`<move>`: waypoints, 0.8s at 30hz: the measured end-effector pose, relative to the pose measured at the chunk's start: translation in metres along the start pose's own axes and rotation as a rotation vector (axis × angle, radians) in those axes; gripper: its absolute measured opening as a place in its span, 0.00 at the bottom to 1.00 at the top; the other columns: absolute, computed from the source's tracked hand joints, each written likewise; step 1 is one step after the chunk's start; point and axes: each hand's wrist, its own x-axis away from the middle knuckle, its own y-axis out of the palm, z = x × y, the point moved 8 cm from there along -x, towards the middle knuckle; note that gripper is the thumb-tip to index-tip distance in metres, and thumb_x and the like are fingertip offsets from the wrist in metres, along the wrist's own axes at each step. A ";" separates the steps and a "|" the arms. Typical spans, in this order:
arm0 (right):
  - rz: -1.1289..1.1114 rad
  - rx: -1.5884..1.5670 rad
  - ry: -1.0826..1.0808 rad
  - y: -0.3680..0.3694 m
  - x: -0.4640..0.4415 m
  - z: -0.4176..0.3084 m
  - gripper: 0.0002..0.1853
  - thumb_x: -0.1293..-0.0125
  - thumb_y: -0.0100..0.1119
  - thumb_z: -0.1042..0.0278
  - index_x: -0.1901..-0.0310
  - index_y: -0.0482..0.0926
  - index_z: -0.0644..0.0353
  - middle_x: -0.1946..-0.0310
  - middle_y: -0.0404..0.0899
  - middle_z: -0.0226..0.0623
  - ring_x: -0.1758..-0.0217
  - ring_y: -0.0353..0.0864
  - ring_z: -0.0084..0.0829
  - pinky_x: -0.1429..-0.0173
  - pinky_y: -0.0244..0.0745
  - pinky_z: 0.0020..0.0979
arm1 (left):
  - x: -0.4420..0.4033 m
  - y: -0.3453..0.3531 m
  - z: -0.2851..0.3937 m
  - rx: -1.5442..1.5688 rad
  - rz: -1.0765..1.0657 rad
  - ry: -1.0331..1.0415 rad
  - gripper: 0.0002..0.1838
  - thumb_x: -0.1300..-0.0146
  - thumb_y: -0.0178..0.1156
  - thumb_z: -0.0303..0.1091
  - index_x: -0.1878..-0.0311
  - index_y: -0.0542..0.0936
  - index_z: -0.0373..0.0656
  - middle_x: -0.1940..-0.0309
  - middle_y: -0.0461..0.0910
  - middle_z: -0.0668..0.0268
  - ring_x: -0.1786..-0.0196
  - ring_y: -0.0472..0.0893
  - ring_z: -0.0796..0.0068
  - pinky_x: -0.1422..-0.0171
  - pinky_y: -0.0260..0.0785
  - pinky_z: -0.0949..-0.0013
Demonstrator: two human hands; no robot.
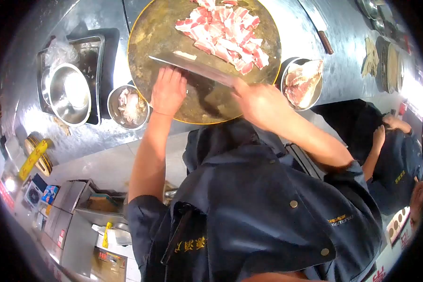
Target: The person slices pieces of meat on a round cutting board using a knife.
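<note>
A large round cutting board (150, 35) lies on the metal counter. My right hand (258, 103) is closed round the handle of a cleaver (199, 69), whose blade points left across the board. Beside the blade's far end, my left hand (168, 90) rests on the board with its fingers bent and close together; whether anything is under the fingertips is hidden. A small pale strip of meat (185, 55) lies just beyond the blade. Many pieces of sliced red and white meat (225, 33) are heaped at the board's far side.
Left of the board are a bowl of meat scraps (129, 107), an empty steel bowl (70, 94) and a black tray (97, 51). To the right are a bowl with a large meat piece (301, 84), a second knife (323, 40) and a cloth (370, 57). A co-worker (395, 155) stands at right.
</note>
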 end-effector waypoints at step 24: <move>-0.056 -0.082 0.040 -0.018 -0.004 0.004 0.14 0.21 0.58 0.57 0.49 0.74 0.60 0.76 0.84 0.53 0.70 0.88 0.61 0.66 0.83 0.59 | 0.001 0.001 -0.004 0.022 0.068 -0.054 0.14 0.33 0.71 0.31 0.46 0.84 0.41 0.45 0.83 0.57 0.38 0.82 0.49 0.36 0.80 0.52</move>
